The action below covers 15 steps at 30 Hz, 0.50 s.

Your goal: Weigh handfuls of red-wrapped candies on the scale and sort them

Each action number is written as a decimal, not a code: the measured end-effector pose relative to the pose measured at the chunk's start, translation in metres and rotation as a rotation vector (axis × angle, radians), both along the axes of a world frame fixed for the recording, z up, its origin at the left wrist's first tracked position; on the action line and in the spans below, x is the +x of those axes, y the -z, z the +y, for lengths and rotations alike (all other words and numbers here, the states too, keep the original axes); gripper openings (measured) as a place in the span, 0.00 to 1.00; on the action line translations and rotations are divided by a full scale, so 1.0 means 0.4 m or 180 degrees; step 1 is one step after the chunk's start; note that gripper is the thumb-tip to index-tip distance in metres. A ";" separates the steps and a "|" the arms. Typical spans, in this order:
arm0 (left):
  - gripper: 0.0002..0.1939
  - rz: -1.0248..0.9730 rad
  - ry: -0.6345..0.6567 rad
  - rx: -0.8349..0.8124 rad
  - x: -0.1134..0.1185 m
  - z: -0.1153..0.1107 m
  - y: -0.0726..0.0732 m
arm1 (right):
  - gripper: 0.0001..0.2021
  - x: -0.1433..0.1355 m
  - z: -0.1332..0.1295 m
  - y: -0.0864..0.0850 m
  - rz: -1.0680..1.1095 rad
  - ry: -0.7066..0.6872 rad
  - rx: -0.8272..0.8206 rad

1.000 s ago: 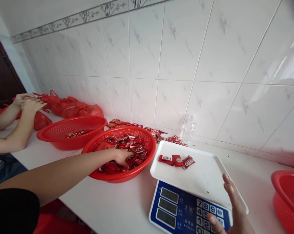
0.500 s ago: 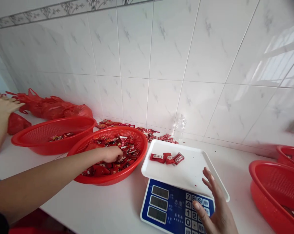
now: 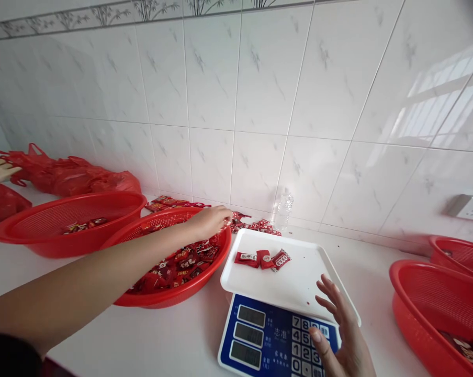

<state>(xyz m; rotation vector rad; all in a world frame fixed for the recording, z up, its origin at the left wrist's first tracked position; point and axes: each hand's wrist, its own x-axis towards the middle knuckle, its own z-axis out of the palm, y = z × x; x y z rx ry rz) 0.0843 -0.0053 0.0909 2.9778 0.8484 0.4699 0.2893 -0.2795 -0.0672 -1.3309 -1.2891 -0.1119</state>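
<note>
Tabletop: three packets, one tray; right hand open, left hand curled, contents unclear.

The platform scale sits on the worktop, its weighing tray on the far part, with three snack packets on the tray's left half. Just left is the middle basket, full of packets; farther left, the left basket holds a few. Behind that lie bags. Behind the tray, loose packets and a bottle line the wall. At right, one basket stands before another, below a wall socket.
</note>
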 end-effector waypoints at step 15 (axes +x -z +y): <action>0.14 -0.0397 0.0009 -0.1884 0.044 -0.003 0.088 | 0.29 0.026 -0.011 0.011 0.0078 -0.0089 -0.0054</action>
